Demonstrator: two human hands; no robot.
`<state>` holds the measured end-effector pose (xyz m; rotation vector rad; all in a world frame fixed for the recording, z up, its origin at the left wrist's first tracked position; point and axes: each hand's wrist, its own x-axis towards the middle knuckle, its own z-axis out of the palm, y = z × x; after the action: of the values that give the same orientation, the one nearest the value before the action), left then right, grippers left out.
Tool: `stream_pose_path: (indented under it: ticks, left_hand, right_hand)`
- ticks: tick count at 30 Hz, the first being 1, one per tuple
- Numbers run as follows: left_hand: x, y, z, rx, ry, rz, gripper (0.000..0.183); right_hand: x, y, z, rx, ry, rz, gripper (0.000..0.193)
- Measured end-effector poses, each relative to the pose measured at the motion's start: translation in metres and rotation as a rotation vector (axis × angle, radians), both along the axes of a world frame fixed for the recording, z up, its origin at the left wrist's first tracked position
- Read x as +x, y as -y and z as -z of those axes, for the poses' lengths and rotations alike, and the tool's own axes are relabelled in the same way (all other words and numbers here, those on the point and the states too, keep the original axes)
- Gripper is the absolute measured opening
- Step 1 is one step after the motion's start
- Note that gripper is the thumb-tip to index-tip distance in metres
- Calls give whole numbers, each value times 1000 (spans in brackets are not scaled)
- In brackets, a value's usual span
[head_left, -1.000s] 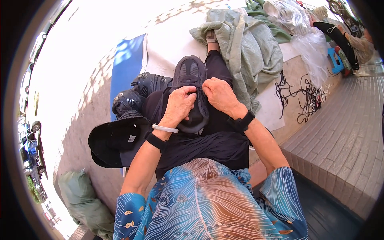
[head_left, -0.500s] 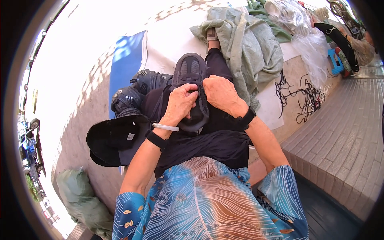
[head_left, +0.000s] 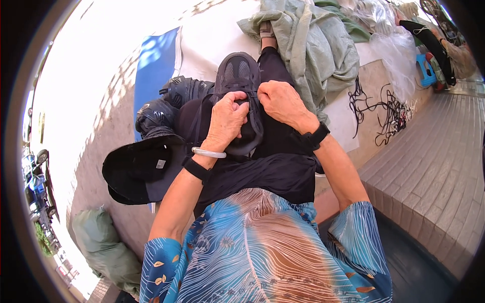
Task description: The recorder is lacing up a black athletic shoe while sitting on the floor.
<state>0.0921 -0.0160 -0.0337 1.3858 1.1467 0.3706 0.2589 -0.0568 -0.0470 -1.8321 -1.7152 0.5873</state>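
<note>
A dark grey sneaker (head_left: pixel 236 68) with a mesh toe lies across my lap, its toe pointing away from me. My left hand (head_left: pixel 228 120) is at the left side of its lace opening, thumb and forefinger pinched on a shoelace. On the other side, my right hand (head_left: pixel 284 103) is closed with its fingertips at the shoe's right edge, drawing on a dark lace that is mostly hidden by the fingers. A loose dark lace hangs down left of the shoe, by my left wrist.
Beside my left knee lie a black cap (head_left: pixel 144 169) and dark wrapped bundles (head_left: pixel 187 92). Grey-green cloth (head_left: pixel 321 60) spreads at the far right, with tangled black laces (head_left: pixel 389 118) nearer a tiled ledge (head_left: pixel 429 166). A green sack (head_left: pixel 103 240) stands at lower left.
My right hand has moved slightly away from the left, widening the gap between their fingertips. The whole view has shifted a little, so the shoe and hands appear higher.
</note>
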Motion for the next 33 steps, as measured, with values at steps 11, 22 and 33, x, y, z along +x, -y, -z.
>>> stream_pose_path:
  ticks: [11,22,33]
  left_hand:
    - [1,0,0,-36,13,-42,29]
    - [-3,-3,3,-102,68,-15,33]
    - [-2,-4,3,-118,68,-11,33]
  right_hand:
    - [2,-7,-7,-51,25,-40,15]
    - [-15,-2,-21,1,231,-43,12]
    - [-10,-3,-15,-15,165,-62,11]
